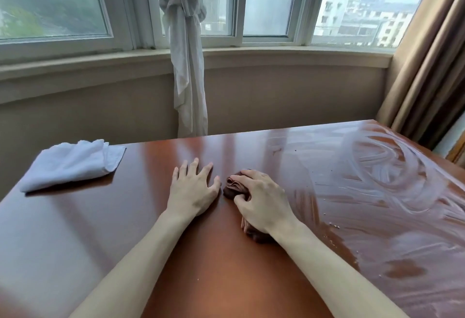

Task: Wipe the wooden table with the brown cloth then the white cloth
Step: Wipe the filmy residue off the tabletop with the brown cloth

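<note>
The glossy red-brown wooden table [201,267] fills the lower view. My right hand [261,199] grips a bunched brown cloth [232,185] on the table's middle, fingers curled over it; part of the cloth also shows under my wrist. Flat on the wood just left of the brown cloth lies my left hand [192,189], fingers spread, holding nothing. A folded white cloth [70,164] lies at the table's far left corner, apart from both hands. The right half of the table shows whitish swirled smear marks [392,174] and small crumbs.
Past the table's far edge a window sill [276,56] runs below wide windows. A knotted white curtain [187,66] hangs at the middle, and a tan curtain [432,66] hangs by the table's right far corner.
</note>
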Tool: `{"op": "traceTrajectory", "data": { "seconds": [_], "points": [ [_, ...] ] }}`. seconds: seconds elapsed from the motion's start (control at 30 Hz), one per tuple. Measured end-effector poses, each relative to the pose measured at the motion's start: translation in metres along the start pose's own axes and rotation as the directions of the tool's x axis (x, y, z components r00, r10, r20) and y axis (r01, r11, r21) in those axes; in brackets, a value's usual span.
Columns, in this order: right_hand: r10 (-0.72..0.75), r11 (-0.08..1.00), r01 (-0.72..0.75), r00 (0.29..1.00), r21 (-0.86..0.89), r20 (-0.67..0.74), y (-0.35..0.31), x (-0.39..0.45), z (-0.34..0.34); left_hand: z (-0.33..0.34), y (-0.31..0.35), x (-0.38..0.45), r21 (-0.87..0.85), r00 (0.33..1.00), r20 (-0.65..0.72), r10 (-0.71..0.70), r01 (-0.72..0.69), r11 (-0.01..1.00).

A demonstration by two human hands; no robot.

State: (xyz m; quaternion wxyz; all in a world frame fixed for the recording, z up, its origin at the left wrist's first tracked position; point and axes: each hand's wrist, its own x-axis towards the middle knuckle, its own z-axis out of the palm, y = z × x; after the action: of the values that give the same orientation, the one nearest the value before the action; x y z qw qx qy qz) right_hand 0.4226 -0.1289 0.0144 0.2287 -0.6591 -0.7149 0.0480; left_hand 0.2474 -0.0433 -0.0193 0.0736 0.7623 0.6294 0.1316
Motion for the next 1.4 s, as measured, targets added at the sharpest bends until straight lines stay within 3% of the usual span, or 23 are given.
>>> {"op": "traceTrajectory", "data": {
  "seconds": [0.27, 0.4, 0.63, 0.83, 0.97, 1.03, 1.17, 1.3, 1.4],
  "points": [
    [0.190, 0.981, -0.186, 0.980, 0.060, -0.063, 0.050, 0.206, 0.041, 0.007, -0.001, 0.004, -0.011, 0.997, -0.076, -0.004, 0.003, 1.000],
    [0.245, 0.969, -0.246, 0.966, 0.004, -0.077, 0.061, 0.256, 0.052, 0.009, -0.003, 0.007, -0.010, 0.997, -0.081, -0.015, 0.015, 1.000],
    [0.101, 0.993, -0.095, 0.989, 0.068, -0.106, 0.043, 0.168, 0.043, 0.000, -0.002, 0.007, -0.060, 0.999, -0.009, -0.034, 0.034, 0.998],
    [-0.117, 0.987, 0.123, 0.991, 0.105, -0.062, -0.010, 0.024, 0.029, -0.027, -0.018, -0.008, -0.379, 0.998, 0.050, 0.049, -0.026, 0.925],
    [-0.302, 0.941, 0.298, 0.953, 0.162, 0.000, -0.056, -0.024, 0.033, -0.040, -0.056, -0.025, -0.227, 0.996, -0.077, 0.034, -0.051, 0.973],
    [-0.389, 0.909, 0.381, 0.921, 0.169, 0.017, -0.080, -0.028, 0.039, -0.044, -0.076, -0.028, -0.169, 0.997, -0.079, 0.011, -0.024, 0.985],
    [-0.460, 0.877, 0.436, 0.883, 0.202, 0.094, -0.106, -0.009, 0.054, -0.045, -0.114, -0.035, -0.258, 0.996, -0.071, -0.046, 0.027, 0.966],
    [-0.405, 0.903, 0.369, 0.902, 0.218, 0.151, -0.108, 0.050, 0.068, -0.043, -0.120, -0.043, -0.293, 0.985, -0.149, -0.083, 0.036, 0.956],
    [-0.321, 0.935, 0.290, 0.937, 0.203, 0.140, -0.102, 0.115, 0.087, -0.040, -0.113, -0.046, -0.210, 0.988, -0.146, -0.054, 0.022, 0.978]
  ]
}}
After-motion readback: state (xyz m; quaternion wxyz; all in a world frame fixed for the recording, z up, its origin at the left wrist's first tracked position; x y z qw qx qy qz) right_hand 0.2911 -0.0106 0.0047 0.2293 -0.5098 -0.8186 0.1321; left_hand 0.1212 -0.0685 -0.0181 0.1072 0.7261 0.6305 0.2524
